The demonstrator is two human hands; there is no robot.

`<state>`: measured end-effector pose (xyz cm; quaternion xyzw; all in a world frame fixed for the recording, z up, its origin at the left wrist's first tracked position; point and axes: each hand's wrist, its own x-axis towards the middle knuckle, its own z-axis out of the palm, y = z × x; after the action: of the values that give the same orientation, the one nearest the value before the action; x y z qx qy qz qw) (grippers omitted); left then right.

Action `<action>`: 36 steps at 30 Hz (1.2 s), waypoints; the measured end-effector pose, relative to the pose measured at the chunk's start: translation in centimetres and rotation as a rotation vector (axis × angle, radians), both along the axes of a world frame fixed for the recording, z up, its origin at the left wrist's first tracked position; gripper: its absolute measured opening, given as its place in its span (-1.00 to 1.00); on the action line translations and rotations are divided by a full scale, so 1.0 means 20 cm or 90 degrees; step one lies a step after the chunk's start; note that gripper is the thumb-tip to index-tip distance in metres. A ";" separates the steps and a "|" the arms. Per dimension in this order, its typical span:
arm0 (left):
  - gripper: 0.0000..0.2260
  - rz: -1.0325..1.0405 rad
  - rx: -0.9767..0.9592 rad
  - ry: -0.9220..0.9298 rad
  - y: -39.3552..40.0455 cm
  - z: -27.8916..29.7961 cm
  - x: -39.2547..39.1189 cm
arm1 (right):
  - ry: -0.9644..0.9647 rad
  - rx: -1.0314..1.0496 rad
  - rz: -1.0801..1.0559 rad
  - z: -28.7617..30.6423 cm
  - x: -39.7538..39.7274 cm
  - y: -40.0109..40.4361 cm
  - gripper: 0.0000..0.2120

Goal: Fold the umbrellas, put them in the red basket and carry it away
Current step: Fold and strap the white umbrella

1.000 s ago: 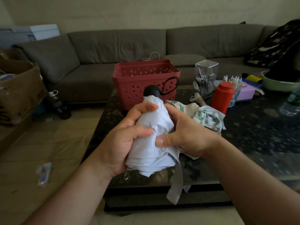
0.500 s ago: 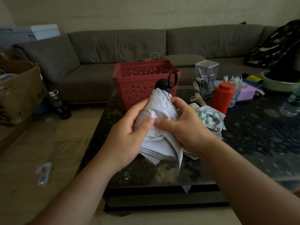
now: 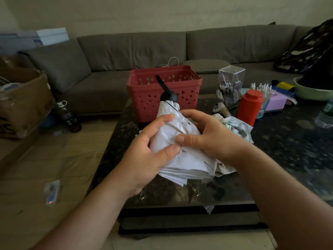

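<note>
dark table (image 3: 288, 145), red basket (image 3: 151, 105), red btl (image 3: 249, 107)

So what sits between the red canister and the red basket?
In the head view: a clear box of pens, with a small white-and-tan object below it, between red canister and red basket.

**Both hands round a white umbrella at the table**

The person holds a white umbrella (image 3: 182, 141) over the near edge of the dark table (image 3: 288, 150), its black handle (image 3: 168, 95) pointing up and away toward the red basket (image 3: 162, 98). The left hand (image 3: 149, 156) wraps the canopy from the left, thumb pressed on the fabric; the right hand (image 3: 207, 136) curls over it from the right, thumb laid across the folds. Loose pleats fan out below the hands. Behind the right hand lies a second, patterned umbrella (image 3: 234, 125). A red bottle (image 3: 249, 105) and a clear box (image 3: 230, 83) stand to the right of the basket. A grey sofa (image 3: 126, 56) runs along the wall, with a cardboard box (image 3: 23, 98) at the left.
</note>
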<state>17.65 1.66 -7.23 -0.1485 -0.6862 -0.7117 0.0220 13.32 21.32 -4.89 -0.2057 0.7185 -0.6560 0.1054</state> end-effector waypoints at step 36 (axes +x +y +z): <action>-0.64 -0.164 0.135 -0.179 -0.04 0.06 -0.02 | -0.096 -0.011 -0.003 0.04 0.06 -0.06 -0.72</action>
<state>17.34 0.81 -6.03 -0.1311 -0.5790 -0.7907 -0.1496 14.58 20.17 -4.18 -0.1551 0.7032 -0.6761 0.1561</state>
